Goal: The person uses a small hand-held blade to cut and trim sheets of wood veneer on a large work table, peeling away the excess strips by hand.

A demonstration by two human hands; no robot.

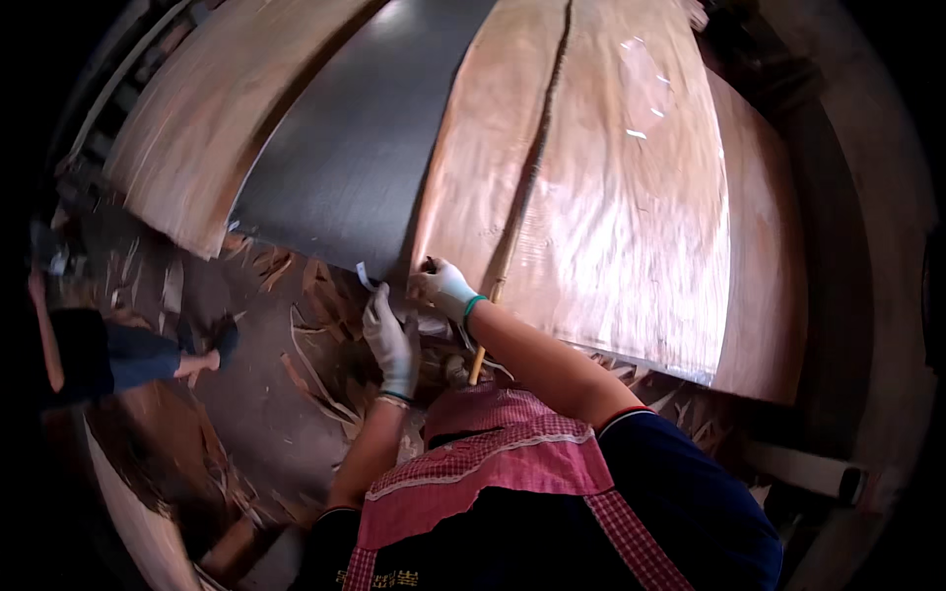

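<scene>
My left hand (388, 345), in a white glove, is raised just below the near edge of a dark grey board (335, 148). At its fingertips a short strip of white tape (366, 276) stands up. My right hand (445, 288), gloved too with a green cuff, is closed at the near left corner of a reddish wood veneer sheet (611, 236). A small dark object (430, 264) pokes out of its fingers; its kind is unclear. Just right of that hand, a long thin stick (501, 271) runs lengthwise over the veneer.
Another pale veneer sheet (232, 108) lies left of the dark board. Small white tape pieces (636, 134) stick to the veneer at far right. Wood scraps (325, 305) litter the floor. At the left stands another person (128, 350), partly in view.
</scene>
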